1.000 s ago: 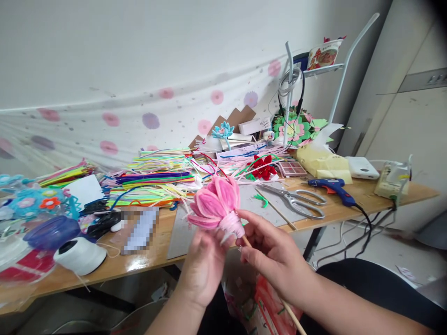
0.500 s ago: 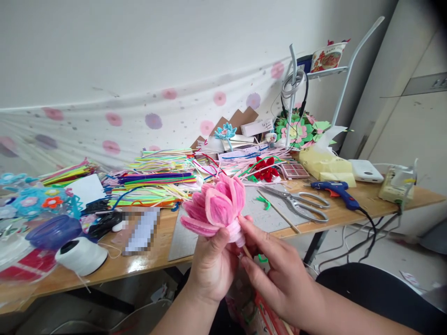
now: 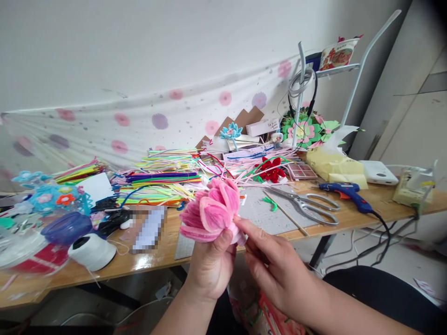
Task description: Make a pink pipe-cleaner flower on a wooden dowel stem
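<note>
A pink pipe-cleaner flower (image 3: 213, 211) with layered, pale-edged petals is held above the table's front edge, its head tilted to the left. My left hand (image 3: 211, 272) is closed around its lower part, with the thumb pressed against the petals. From the right, my right hand (image 3: 277, 267) grips the pale wrapped base (image 3: 239, 236), index finger on top and the other fingers curled below. Whatever stem lies under the base is hidden by my fingers.
Behind the flower, a grey cutting mat (image 3: 258, 209) bears large scissors (image 3: 307, 202) and a thin stick (image 3: 288, 217). A blue glue gun (image 3: 345, 191) lies to the right. Bundled pipe cleaners (image 3: 160, 178), a thread cone (image 3: 91, 251) and a blue bowl (image 3: 66, 228) are leftward.
The view has shifted, so the table's things appear farther right. The flower has turned slightly in my hands. The stick below its base, seen earlier, is now hidden.
</note>
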Tool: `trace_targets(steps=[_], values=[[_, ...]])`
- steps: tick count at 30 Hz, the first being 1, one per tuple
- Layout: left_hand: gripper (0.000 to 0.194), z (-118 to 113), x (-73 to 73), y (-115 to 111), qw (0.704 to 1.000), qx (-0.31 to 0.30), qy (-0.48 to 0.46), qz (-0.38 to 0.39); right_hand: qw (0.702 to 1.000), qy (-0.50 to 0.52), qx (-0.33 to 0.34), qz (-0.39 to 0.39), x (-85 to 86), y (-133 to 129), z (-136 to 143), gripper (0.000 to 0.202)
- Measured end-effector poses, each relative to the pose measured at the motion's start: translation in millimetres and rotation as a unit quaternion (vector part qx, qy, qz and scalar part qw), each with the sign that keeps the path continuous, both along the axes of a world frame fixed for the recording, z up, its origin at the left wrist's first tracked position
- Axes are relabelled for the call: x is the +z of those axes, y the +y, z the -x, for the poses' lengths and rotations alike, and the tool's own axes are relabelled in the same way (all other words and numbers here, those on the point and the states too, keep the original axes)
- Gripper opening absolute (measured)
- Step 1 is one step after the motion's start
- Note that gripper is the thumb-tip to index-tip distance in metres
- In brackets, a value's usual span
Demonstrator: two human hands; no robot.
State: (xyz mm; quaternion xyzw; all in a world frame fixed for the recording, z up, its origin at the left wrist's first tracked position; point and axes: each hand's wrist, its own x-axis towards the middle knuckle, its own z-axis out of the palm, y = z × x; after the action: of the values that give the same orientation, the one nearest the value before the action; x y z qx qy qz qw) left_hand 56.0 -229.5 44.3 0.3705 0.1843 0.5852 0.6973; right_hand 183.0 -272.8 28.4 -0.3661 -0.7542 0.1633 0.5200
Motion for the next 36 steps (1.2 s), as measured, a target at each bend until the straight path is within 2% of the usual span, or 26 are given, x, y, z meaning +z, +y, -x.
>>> trace_targets(steps=[4,7,11,14,18,22,25,27,28,30,31,32,34,36], values=[[0.045,5.3,-1.6,4.0,1.000,0.009,0.000,0.018,0.998,0.004,0.031,0.048,-2.9,2.2,0.7,0.068],[0.037,10.9,-2.8,6.1,0.999,0.014,0.014,0.025,0.997,0.068,0.024,0.042,-3.3,3.9,-1.7,0.067],[0.043,13.4,-3.9,6.5,0.999,0.036,0.013,0.010,0.994,0.111,-0.002,-0.004,0.1,5.8,-2.1,0.046],[0.050,10.2,-3.8,6.3,0.999,0.045,0.007,0.000,0.992,0.130,0.004,0.005,1.8,7.8,1.4,0.041],[0.051,6.1,-4.0,6.8,0.999,0.043,0.006,-0.016,0.986,0.163,-0.025,0.009,1.2,12.3,4.0,0.033],[0.055,5.3,-6.7,9.1,0.999,0.034,0.029,-0.013,0.987,0.152,-0.048,0.010,1.0,11.7,6.4,0.029],[0.058,5.7,-9.8,12.7,0.998,0.036,0.049,0.000,0.991,0.128,-0.033,0.010,2.2,11.2,8.2,0.030],[0.059,6.4,-12.0,15.8,0.998,0.045,0.049,0.005,0.997,0.073,-0.013,0.014,2.5,16.5,-0.7,0.031],[0.060,7.0,-12.9,17.3,0.998,0.046,0.044,0.009,0.999,0.027,-0.033,0.028,2.6,21.0,-11.5,0.030],[0.061,8.7,-14.1,20.0,0.998,0.045,0.034,0.027,0.984,-0.077,-0.142,0.077,2.7,31.9,-49.0,0.027],[0.062,9.6,-14.2,21.0,0.998,0.044,0.029,0.038,0.945,-0.118,-0.280,0.120,2.8,37.3,-75.1,0.021],[0.062,10.4,-14.0,21.8,0.998,0.044,0.023,0.048,0.913,-0.118,-0.365,0.140,2.5,42.2,-104.7,0.022],[0.063,11.5,-12.9,23.0,0.997,0.045,0.009,0.064,0.851,-0.111,-0.484,0.173,0.1,50.6,-167.4,0.026],[0.064,11.2,-11.7,24.2,0.996,0.044,-0.003,0.078,0.791,-0.113,-0.559,0.220,-6.9,57.4,-222.2,0.024]])
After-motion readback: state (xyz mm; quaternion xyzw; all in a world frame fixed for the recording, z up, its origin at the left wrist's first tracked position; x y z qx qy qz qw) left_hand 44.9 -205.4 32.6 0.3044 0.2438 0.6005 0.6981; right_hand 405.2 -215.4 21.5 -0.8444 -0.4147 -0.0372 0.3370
